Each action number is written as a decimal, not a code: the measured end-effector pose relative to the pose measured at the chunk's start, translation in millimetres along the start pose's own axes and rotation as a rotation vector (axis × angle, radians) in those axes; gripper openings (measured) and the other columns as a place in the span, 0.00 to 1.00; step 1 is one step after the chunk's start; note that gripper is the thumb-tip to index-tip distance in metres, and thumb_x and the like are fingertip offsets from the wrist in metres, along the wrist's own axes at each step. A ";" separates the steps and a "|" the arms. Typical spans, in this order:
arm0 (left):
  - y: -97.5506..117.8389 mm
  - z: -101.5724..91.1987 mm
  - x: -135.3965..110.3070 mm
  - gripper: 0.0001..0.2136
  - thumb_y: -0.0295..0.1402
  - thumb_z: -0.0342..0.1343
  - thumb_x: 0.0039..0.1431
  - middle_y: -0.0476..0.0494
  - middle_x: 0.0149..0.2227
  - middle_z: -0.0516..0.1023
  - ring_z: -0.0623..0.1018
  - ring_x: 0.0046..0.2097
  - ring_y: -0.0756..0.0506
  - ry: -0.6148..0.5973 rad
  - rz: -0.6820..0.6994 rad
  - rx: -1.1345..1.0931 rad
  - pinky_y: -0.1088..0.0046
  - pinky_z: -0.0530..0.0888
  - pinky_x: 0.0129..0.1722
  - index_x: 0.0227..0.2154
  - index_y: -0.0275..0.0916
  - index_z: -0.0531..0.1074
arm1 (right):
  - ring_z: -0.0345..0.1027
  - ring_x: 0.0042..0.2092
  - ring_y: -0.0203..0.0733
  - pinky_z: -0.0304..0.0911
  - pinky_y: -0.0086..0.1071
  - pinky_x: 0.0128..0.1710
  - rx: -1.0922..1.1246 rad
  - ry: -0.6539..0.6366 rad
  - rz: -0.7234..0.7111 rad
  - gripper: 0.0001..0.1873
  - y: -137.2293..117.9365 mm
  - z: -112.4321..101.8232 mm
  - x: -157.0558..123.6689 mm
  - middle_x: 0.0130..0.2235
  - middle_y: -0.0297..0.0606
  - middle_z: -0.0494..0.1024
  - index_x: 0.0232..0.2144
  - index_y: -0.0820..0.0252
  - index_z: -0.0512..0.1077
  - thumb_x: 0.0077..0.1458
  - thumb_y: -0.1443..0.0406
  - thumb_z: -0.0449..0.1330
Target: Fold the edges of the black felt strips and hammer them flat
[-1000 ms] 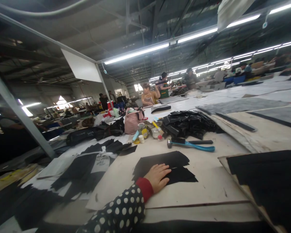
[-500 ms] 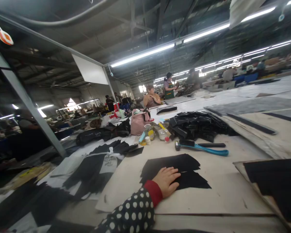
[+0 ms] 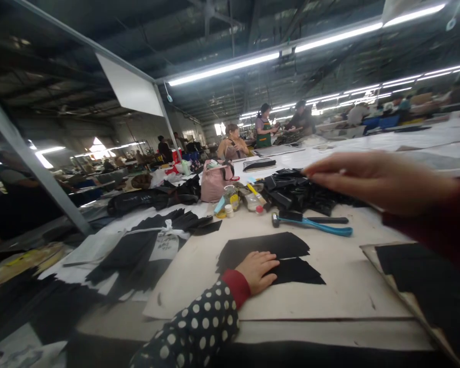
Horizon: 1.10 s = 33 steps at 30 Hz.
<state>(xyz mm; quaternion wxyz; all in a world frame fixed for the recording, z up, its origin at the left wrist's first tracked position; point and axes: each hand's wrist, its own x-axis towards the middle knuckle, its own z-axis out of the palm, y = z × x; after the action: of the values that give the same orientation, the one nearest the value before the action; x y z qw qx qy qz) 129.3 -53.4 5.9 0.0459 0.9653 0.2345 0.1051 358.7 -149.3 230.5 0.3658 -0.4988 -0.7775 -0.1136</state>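
My left hand (image 3: 256, 272) lies flat with fingers spread on black fabric pieces. One piece (image 3: 266, 248) lies at the back and another (image 3: 301, 272) in front of it, side by side on a pale board (image 3: 341, 301). My right hand (image 3: 383, 181) is raised at the right, blurred, its fingers pointing left in front of a heap of small black pieces (image 3: 291, 184). Whether it holds anything is not clear. Beyond the fabric lies a hammer (image 3: 325, 226) with a blue handle, beside a black-handled tool (image 3: 329, 220).
A pink bag (image 3: 213, 184), a glass jar (image 3: 232, 197) and a yellow-handled brush (image 3: 256, 193) stand at the back. Tied black pieces with a paper label (image 3: 164, 246) lie left. A stack of black sheets (image 3: 414, 276) lies right. Other people sit and stand farther off.
My right hand has come into view at the right, raised over the table. My left hand remains flat on the black fabric. The whole view has shifted slightly.
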 end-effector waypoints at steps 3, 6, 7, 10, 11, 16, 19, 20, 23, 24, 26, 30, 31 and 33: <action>-4.3 -7.7 -2.8 0.17 0.38 0.44 0.56 0.46 0.53 0.64 0.62 0.54 0.45 0.021 0.001 -0.006 0.62 0.58 0.53 0.49 0.42 0.61 | 0.67 0.35 0.38 0.62 0.30 0.35 -0.111 -0.398 0.071 0.13 3.1 47.1 -17.5 0.36 0.36 0.74 0.38 0.58 0.72 0.51 0.63 0.51; -15.3 -19.6 -15.0 0.15 0.34 0.45 0.56 0.43 0.48 0.68 0.66 0.49 0.45 0.061 -0.066 -0.015 0.65 0.63 0.49 0.47 0.39 0.64 | 0.67 0.35 0.40 0.61 0.31 0.34 -0.203 -0.671 0.173 0.13 15.9 93.9 -42.9 0.35 0.38 0.74 0.36 0.58 0.72 0.49 0.64 0.52; -20.0 -23.6 -21.4 0.15 0.34 0.46 0.56 0.42 0.46 0.69 0.67 0.47 0.45 0.079 -0.103 -0.020 0.66 0.64 0.48 0.45 0.38 0.65 | 0.67 0.34 0.40 0.61 0.31 0.34 -0.217 -0.732 0.206 0.13 20.2 105.5 -51.1 0.35 0.39 0.74 0.36 0.58 0.72 0.49 0.64 0.52; -33.7 -33.0 -44.4 0.11 0.32 0.46 0.55 0.42 0.41 0.70 0.68 0.43 0.46 0.134 -0.220 -0.045 0.67 0.66 0.45 0.41 0.37 0.67 | 0.67 0.36 0.42 0.61 0.32 0.34 -0.218 -0.819 0.311 0.14 28.5 128.0 -70.9 0.37 0.42 0.74 0.37 0.61 0.72 0.48 0.64 0.52; -37.3 -34.8 -52.2 0.11 0.32 0.46 0.55 0.43 0.39 0.70 0.69 0.42 0.46 0.140 -0.253 -0.057 0.67 0.66 0.44 0.39 0.37 0.67 | 0.67 0.37 0.43 0.61 0.32 0.35 -0.212 -0.825 0.330 0.15 29.7 132.9 -75.5 0.38 0.43 0.73 0.38 0.62 0.71 0.48 0.64 0.52; -42.0 -34.6 -78.8 0.12 0.36 0.51 0.52 0.43 0.39 0.68 0.68 0.42 0.45 0.088 -0.343 -0.119 0.66 0.66 0.44 0.39 0.37 0.67 | 0.65 0.41 0.45 0.60 0.34 0.40 -0.180 -0.811 0.298 0.19 36.0 156.6 -87.6 0.41 0.46 0.71 0.42 0.63 0.69 0.47 0.61 0.54; -39.6 -33.4 -81.7 0.14 0.37 0.53 0.50 0.43 0.40 0.67 0.67 0.43 0.45 0.048 -0.353 -0.145 0.66 0.65 0.45 0.40 0.38 0.67 | 0.63 0.44 0.47 0.58 0.35 0.44 -0.129 -0.819 0.229 0.25 44.4 173.0 -91.5 0.44 0.47 0.68 0.46 0.65 0.66 0.44 0.59 0.56; -39.5 -33.7 -81.0 0.14 0.37 0.53 0.50 0.43 0.40 0.67 0.67 0.43 0.45 0.030 -0.356 -0.151 0.66 0.65 0.45 0.39 0.38 0.67 | 0.62 0.45 0.47 0.58 0.35 0.45 -0.115 -0.816 0.206 0.27 47.3 177.9 -92.9 0.45 0.48 0.67 0.47 0.65 0.65 0.44 0.59 0.57; -42.2 -36.5 -75.7 0.13 0.37 0.54 0.48 0.45 0.36 0.67 0.68 0.39 0.46 -0.052 -0.374 -0.164 0.68 0.66 0.40 0.37 0.38 0.67 | 0.61 0.46 0.47 0.57 0.36 0.46 -0.099 -0.797 0.168 0.29 54.0 187.4 -96.7 0.48 0.47 0.66 0.48 0.63 0.65 0.42 0.58 0.58; -43.6 -37.8 -73.4 0.13 0.37 0.55 0.48 0.46 0.34 0.67 0.68 0.37 0.46 -0.082 -0.381 -0.163 0.69 0.67 0.38 0.36 0.38 0.67 | 0.61 0.46 0.47 0.57 0.36 0.46 -0.098 -0.794 0.165 0.28 55.3 188.7 -97.7 0.48 0.47 0.66 0.47 0.62 0.66 0.42 0.57 0.58; -45.4 -40.0 -69.0 0.13 0.37 0.56 0.45 0.48 0.30 0.66 0.68 0.33 0.47 -0.122 -0.393 -0.153 0.70 0.67 0.35 0.35 0.38 0.66 | 0.61 0.46 0.47 0.56 0.36 0.46 -0.101 -0.794 0.165 0.27 56.6 189.0 -98.6 0.48 0.45 0.65 0.47 0.60 0.66 0.42 0.57 0.58; -38.9 -40.4 -65.8 0.08 0.31 0.56 0.43 0.47 0.33 0.66 0.67 0.35 0.47 -0.019 -0.349 -0.115 0.70 0.66 0.36 0.28 0.37 0.64 | 0.60 0.47 0.48 0.57 0.37 0.47 -0.099 -0.805 0.159 0.27 57.3 185.5 -98.8 0.49 0.46 0.65 0.46 0.59 0.66 0.42 0.55 0.58; -35.2 -39.5 -67.3 0.05 0.28 0.54 0.45 0.46 0.33 0.66 0.67 0.36 0.47 0.025 -0.322 -0.112 0.70 0.66 0.37 0.27 0.37 0.64 | 0.60 0.48 0.48 0.57 0.37 0.47 -0.096 -0.804 0.158 0.27 57.2 184.5 -99.2 0.49 0.46 0.65 0.45 0.59 0.67 0.42 0.55 0.58; -26.6 -36.8 -73.5 0.03 0.24 0.49 0.47 0.46 0.33 0.67 0.67 0.36 0.48 0.099 -0.263 -0.123 0.70 0.66 0.37 0.26 0.37 0.63 | 0.60 0.48 0.48 0.57 0.38 0.47 -0.100 -0.756 0.176 0.24 56.0 182.4 -101.5 0.49 0.45 0.65 0.42 0.59 0.69 0.42 0.56 0.58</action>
<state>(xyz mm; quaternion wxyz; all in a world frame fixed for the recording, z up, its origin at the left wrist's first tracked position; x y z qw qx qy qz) 45.4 -62.3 24.7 0.1069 0.9153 0.3541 0.1597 347.5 -94.1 21.9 0.0371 -0.5875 -0.8051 0.0726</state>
